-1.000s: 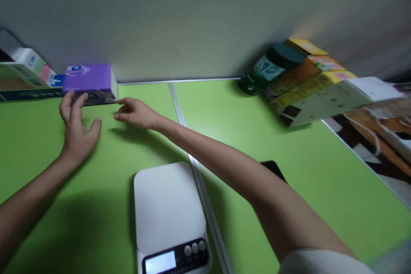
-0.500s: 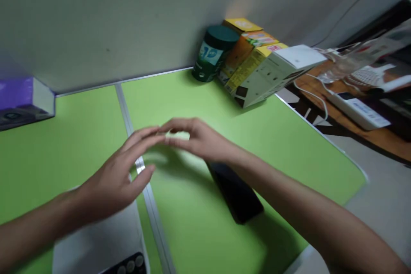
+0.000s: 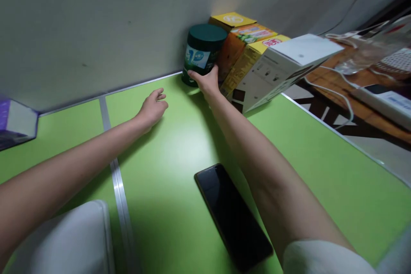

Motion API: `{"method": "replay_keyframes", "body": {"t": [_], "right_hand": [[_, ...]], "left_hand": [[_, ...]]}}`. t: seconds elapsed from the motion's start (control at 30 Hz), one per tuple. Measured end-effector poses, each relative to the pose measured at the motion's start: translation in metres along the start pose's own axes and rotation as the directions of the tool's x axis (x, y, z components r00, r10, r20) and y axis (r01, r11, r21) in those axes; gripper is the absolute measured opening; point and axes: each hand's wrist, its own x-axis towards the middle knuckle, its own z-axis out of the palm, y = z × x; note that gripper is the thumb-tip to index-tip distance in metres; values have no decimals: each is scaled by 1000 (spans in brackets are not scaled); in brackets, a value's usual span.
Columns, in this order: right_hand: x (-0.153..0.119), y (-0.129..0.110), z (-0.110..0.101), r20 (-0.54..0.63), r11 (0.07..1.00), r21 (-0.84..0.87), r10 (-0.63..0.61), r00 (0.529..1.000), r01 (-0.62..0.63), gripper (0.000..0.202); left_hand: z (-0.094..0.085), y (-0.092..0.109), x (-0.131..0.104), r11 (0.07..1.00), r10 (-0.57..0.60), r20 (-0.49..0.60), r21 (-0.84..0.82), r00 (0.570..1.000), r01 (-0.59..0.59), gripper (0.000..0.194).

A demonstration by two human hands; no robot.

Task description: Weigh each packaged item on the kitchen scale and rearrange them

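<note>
A dark green canister [image 3: 205, 38] with a blue and white label stands upright at the back of the green table, against the wall. My right hand [image 3: 208, 80] grips it low down, the thumb across its front and the other fingers hidden between it and the boxes. To the left, over the tabletop, my left hand [image 3: 153, 109] holds nothing; its fingers are loosely bent and apart from the thumb. A black phone [image 3: 233, 214] lies face up near the right forearm.
Right of the canister stand yellow and orange boxes [image 3: 247, 32] and a white box [image 3: 272, 75]. A purple and white box [image 3: 21, 122] sits at far left, a white rounded object [image 3: 70, 239] at lower left. Beyond the table's right edge, a wooden surface [image 3: 379, 107] holds cables and a power strip.
My hands were together, fingertips touching, over the middle of the table. They have parted: the right reached forward and took hold of the canister, the left moved forward. The view shifted too.
</note>
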Motion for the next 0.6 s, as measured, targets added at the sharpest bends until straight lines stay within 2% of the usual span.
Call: {"method": "replay_keyframes", "body": {"t": [0.13, 0.23, 0.37, 0.47, 0.53, 0.6], "right_hand": [[-11, -4, 14, 23, 996, 36, 83, 996, -84, 114], [-21, -22, 25, 86, 999, 40, -19, 996, 16, 122], [-24, -49, 39, 88, 987, 91, -144, 986, 136, 113], [-42, -69, 39, 70, 974, 184, -148, 986, 133, 104], [-71, -87, 30, 127, 960, 249, -160, 979, 125, 97], [-113, -112, 13, 227, 941, 313, -203, 952, 126, 91]], "left_hand": [[-11, -13, 12, 999, -1, -41, -36, 999, 0, 66], [-16, -14, 19, 999, 10, -83, -49, 996, -14, 68], [-24, -13, 20, 998, 24, -108, -53, 994, -30, 71], [-43, -15, 5, 995, 89, -106, -38, 990, -93, 73], [-63, -16, -17, 977, 211, -68, -13, 975, -213, 76], [-87, -16, -50, 940, 341, -23, 21, 940, -341, 81]]}}
